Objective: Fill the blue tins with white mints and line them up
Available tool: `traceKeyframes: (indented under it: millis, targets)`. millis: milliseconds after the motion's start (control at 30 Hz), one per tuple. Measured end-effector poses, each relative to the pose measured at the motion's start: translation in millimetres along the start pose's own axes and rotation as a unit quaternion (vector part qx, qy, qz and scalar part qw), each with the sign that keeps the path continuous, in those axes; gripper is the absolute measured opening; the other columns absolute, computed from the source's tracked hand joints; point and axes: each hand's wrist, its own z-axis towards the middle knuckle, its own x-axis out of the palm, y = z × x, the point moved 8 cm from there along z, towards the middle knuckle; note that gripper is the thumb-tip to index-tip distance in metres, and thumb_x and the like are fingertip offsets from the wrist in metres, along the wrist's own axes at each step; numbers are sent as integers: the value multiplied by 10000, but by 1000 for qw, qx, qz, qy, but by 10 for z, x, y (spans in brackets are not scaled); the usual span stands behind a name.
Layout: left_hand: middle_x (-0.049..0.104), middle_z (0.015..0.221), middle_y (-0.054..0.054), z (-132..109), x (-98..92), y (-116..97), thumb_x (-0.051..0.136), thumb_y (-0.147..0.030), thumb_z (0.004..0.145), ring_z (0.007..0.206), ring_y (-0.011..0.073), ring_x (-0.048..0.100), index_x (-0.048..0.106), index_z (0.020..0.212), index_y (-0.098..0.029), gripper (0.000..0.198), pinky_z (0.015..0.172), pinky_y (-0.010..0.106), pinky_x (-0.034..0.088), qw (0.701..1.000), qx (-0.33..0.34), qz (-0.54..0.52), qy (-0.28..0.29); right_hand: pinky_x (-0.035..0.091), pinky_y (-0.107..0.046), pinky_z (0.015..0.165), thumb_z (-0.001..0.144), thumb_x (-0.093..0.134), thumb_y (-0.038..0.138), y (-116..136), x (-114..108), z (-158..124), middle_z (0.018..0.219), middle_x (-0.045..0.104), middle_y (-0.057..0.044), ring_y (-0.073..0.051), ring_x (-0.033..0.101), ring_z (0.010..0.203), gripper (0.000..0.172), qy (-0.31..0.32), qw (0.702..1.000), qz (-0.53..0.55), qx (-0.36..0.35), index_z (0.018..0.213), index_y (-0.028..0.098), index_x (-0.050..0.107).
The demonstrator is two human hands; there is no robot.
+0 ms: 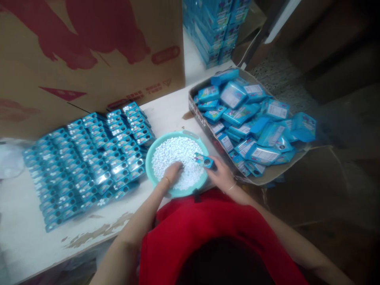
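A teal bowl [154, 152] full of small white tablets [175, 154] sits on the white table in front of me. My left hand [172, 172] is sunk into the tablets, fingers curled down among them. My right hand [219, 171] holds a small blue box [204, 160] over the bowl's right rim. Rows of the same small blue boxes [89, 158] lie packed side by side on the table to the left of the bowl.
A shallow cardboard tray [194, 109] heaped with blue packets [252, 118] stands right of the bowl, overhanging the table's edge. A large brown carton [89, 47] stands behind the rows. Stacked blue boxes [216, 27] rise at the back. The table's front edge [89, 237] is chipped.
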Motion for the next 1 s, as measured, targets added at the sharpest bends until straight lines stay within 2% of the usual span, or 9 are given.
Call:
traceKeyframes:
  millis: [67,167,333,433,533,733,833,933,1000]
  targets:
    - [624,1164,91,36,20,-51,445,-277,903,1051,203,583,554,1145,-191,279,936,327,446,999,11,-31,-6,502,-388,910,854,558,295,-19,-26,-4,1125,639,-93,-244,613,1040,360,-9,1000,3,11,1205,225,513]
    - [646,1113,81,-95,-137,-12,465,-326,899,983,188,608,548,1151,-186,300,899,316,470,998,20,-60,-9,504,-381,897,856,564,311,-47,-43,0,1101,646,-93,-241,620,1018,349,-19,1000,13,21,1189,216,517]
    - [649,997,67,-588,-794,-40,472,-358,897,889,172,615,556,1108,-181,288,827,313,491,990,69,-114,-48,503,-392,902,849,557,282,-48,21,27,1098,642,-99,-250,610,1029,356,-17,1000,6,9,1197,214,520]
    - [639,1010,71,-816,-1173,-241,453,-350,915,912,171,606,552,1103,-188,266,829,314,487,989,101,-93,-57,507,-408,913,827,541,218,17,136,47,1118,636,-103,-258,599,1053,398,2,1000,-9,-24,1223,208,517]
    - [634,1017,75,-911,-1408,-539,437,-305,927,940,176,597,555,1085,-186,230,832,313,479,991,129,-6,-46,508,-426,930,794,516,147,127,277,58,1148,633,-103,-260,586,1079,461,22,997,-19,-70,1252,204,509]
    - [624,922,83,-931,-1548,-1157,427,-199,919,845,204,591,599,982,-168,186,663,291,469,963,82,257,14,510,-443,937,773,498,108,241,464,53,1166,630,-112,-260,576,1098,497,41,992,-22,-117,1263,192,507]
    - [617,886,80,-986,-1618,-1437,404,-111,903,805,209,576,603,984,-164,222,627,295,452,945,79,317,20,511,-440,936,778,499,109,224,472,47,1159,634,-120,-258,579,1087,482,40,992,-18,-121,1256,173,508]
    - [608,866,78,-1014,-1699,-1447,395,-95,895,799,217,564,601,969,-164,230,641,314,451,943,82,324,-2,509,-434,940,784,497,111,186,421,35,1162,635,-117,-256,582,1091,467,33,992,-11,-119,1246,174,509]
    - [606,895,81,-968,-1700,-1210,418,-137,900,834,224,564,592,976,-167,192,672,323,456,951,58,304,-27,510,-429,936,794,503,124,146,356,21,1159,637,-115,-257,586,1091,448,24,994,-5,-107,1238,182,512]
